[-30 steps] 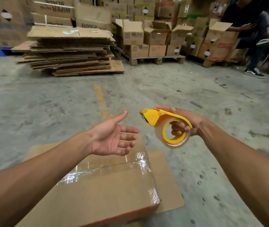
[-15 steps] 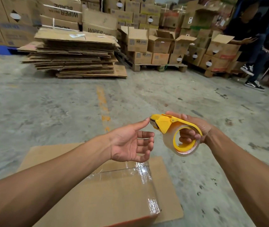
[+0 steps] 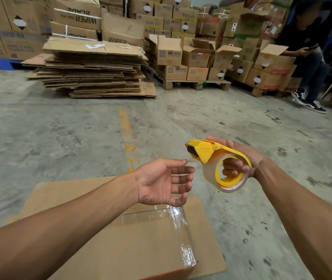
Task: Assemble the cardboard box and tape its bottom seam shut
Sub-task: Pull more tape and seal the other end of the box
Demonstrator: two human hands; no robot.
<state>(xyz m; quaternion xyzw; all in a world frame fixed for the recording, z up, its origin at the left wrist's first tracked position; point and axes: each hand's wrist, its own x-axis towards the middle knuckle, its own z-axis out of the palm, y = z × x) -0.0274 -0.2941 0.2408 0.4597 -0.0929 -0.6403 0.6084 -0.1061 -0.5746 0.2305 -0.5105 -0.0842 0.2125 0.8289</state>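
Two hands are raised over the cardboard box (image 3: pixel 132 251), which sits on a flat cardboard sheet (image 3: pixel 60 190) on the concrete floor (image 3: pixel 80 128), low in the view and close to the person. Clear tape (image 3: pixel 178 221) already runs across its upturned face and down the right edge, crinkled and shiny.

The right hand (image 3: pixel 239 158) has its grip wrapped on the yellow tape dispenser (image 3: pixel 207 151), fingers threaded through the core of the roll (image 3: pixel 225 176) and the thumb on top of the frame. The left hand (image 3: pixel 161 182) is spread and holds nothing, palm turned up, its fingertips just beside the dispenser's mouth without clearly touching it.

Judging by its look, the box is light and fairly stiff, but its walls will likely buckle if pressed mid-panel; it is best held at corners or along folded edges. Clear tape is thin, limp and sticky, prone to folding onto itself, so the loose end is probably best pinched at the mouth and pulled taut. I cannot tell whether a free end is showing.
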